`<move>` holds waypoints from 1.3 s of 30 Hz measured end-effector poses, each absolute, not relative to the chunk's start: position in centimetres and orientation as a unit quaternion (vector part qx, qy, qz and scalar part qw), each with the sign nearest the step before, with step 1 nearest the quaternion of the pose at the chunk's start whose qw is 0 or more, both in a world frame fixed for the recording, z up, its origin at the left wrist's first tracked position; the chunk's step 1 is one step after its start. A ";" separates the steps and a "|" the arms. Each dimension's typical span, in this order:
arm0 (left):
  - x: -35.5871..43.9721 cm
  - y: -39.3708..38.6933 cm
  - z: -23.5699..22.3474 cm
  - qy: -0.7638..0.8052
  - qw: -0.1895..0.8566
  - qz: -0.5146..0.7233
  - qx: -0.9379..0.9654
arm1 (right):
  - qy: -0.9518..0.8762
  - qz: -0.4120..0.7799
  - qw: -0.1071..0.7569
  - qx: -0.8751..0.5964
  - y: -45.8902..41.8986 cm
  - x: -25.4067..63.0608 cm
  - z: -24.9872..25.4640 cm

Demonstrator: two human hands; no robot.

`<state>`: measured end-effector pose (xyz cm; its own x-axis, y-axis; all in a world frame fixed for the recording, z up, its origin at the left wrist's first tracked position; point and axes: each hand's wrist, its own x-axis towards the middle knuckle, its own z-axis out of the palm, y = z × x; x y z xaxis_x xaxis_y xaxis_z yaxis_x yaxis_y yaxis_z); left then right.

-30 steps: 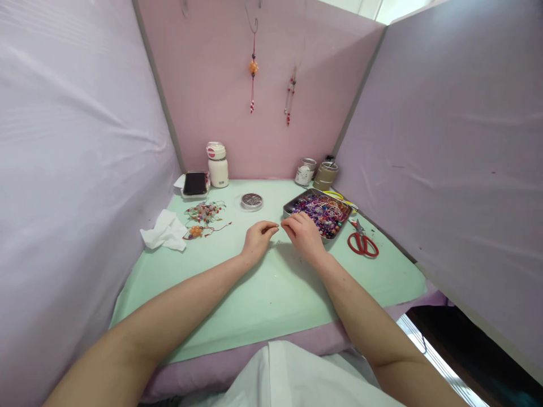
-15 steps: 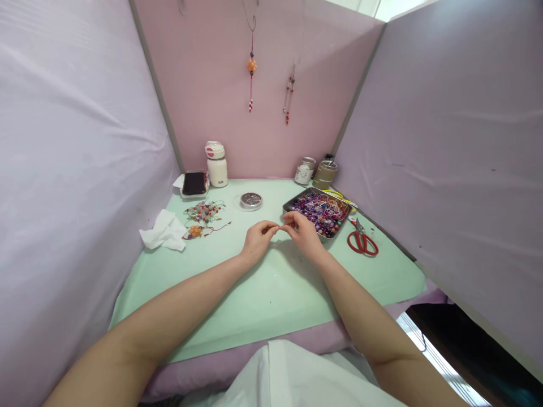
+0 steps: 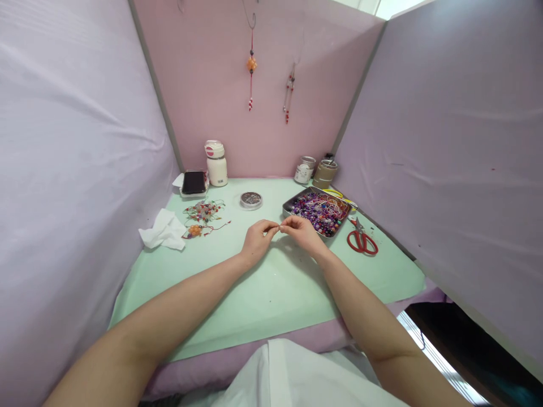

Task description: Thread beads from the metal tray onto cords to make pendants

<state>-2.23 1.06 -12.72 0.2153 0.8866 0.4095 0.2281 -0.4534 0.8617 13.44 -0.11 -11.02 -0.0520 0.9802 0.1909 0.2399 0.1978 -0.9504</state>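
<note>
Over the middle of the pale green table cover [image 3: 237, 305], my left hand [image 3: 257, 242] is closed in a pinch, its fingertips meeting those of my right hand [image 3: 302, 233]. My right hand pinches too, just in front of a metal tray [image 3: 285, 213] heaped with purple and mixed beads [image 3: 314, 213] and tangled thread. Whatever sits between the fingertips is too small to make out. Red-handled scissors [image 3: 362, 242] lie right of the tray. To the left are a pile of beaded cords [image 3: 204, 211] and an orange bead ball [image 3: 195, 230] on a red cord.
A round clear case [image 3: 251, 200] stands behind my hands. At the back are a white bottle [image 3: 217, 169], a phone [image 3: 194, 183], a white jar [image 3: 304, 170] and a brown jar [image 3: 325, 174]. A crumpled tissue [image 3: 163, 229] lies left. Beaded pendants [image 3: 251, 64] hang on the pink wall.
The fingers of my right hand have lowered and drawn closer together at the pinch. My left hand has hardly moved.
</note>
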 end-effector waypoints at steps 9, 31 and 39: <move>-1.8 0.8 -12.8 0.391 0.431 0.482 0.656 | -0.578 0.415 0.494 -0.500 -0.1 13.6 -11.0; -2.6 2.2 -11.1 0.419 0.479 0.553 0.538 | -0.568 0.336 0.536 -0.527 -0.1 14.0 -10.6; -2.1 1.4 -9.4 0.286 0.707 0.530 0.370 | -0.572 0.371 0.575 -0.453 0.2 13.9 -11.0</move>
<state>-2.13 1.42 -9.41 0.2741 0.9616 -0.0126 -0.5380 0.1642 0.8268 13.87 0.18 -11.00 0.0703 0.9443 0.3214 0.0910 0.3147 -0.9448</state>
